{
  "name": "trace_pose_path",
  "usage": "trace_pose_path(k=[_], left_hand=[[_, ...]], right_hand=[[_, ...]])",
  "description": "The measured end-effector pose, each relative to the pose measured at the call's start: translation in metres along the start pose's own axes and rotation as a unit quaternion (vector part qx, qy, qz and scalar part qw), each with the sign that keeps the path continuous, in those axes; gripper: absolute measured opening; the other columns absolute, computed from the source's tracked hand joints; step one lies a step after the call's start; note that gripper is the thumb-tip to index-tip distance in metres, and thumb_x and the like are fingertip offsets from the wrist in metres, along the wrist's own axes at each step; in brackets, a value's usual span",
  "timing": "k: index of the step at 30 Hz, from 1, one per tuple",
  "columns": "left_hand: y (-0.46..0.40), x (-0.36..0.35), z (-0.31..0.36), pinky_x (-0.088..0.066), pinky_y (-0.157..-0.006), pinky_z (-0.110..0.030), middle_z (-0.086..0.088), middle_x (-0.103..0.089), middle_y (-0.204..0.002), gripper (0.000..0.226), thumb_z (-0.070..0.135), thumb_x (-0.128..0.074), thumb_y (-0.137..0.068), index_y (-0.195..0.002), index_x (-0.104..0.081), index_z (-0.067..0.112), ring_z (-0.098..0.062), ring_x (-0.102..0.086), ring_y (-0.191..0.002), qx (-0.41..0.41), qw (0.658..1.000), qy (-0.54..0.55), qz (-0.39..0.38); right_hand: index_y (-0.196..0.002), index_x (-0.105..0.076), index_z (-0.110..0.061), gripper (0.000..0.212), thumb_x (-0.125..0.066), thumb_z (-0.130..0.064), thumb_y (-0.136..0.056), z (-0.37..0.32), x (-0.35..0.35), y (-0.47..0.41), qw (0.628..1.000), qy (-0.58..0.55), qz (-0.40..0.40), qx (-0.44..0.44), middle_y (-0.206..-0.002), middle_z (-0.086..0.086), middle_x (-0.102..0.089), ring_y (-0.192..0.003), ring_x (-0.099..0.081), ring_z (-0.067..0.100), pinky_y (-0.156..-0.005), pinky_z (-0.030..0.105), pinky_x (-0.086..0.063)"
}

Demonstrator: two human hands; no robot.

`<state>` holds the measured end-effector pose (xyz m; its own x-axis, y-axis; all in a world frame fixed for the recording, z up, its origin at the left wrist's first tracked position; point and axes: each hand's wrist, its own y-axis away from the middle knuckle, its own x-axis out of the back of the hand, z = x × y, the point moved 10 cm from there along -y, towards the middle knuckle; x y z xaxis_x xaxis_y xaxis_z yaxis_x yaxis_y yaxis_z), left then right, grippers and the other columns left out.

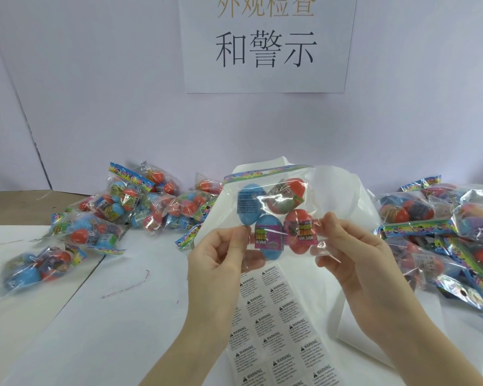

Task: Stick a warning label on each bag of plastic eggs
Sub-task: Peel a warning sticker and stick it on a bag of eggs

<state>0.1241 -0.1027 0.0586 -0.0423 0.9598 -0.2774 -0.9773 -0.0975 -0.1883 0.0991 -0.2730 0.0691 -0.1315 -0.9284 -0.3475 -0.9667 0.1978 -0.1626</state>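
Observation:
I hold a clear bag of plastic eggs (273, 215) up above the table, its coloured header strip at the top. Blue and red eggs show inside it. My left hand (221, 260) pinches the bag's lower left corner. My right hand (354, 254) pinches its lower right edge. Under the bag, between my forearms, a sheet of white warning labels (279, 327) lies flat on the table.
A pile of egg bags (140, 201) lies at the back left, with one bag (37, 268) alone at the near left. Another heap of bags (446, 235) fills the right side. White sheeting (354, 207) lies behind the held bag. A paper sign (265, 43) hangs on the wall.

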Motion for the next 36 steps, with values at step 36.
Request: trace_pose_path(k=[36], left_hand=[[0.001, 0.006, 0.008, -0.046, -0.053, -0.009, 0.003, -0.072, -0.066, 0.016, 0.014, -0.055, -0.090, -0.077, -0.064, 0.011, -0.007, -0.065, -0.054, -0.056, 0.997, -0.034, 0.028]], right_hand=[[-0.059, -0.074, -0.019, 0.022, -0.065, -0.039, -0.059, 0.000, 0.004, -0.002, 0.999, 0.047, 0.019, 0.011, -0.064, -0.005, -0.066, -0.051, -0.053, 0.005, -0.047, 0.013, -0.042]])
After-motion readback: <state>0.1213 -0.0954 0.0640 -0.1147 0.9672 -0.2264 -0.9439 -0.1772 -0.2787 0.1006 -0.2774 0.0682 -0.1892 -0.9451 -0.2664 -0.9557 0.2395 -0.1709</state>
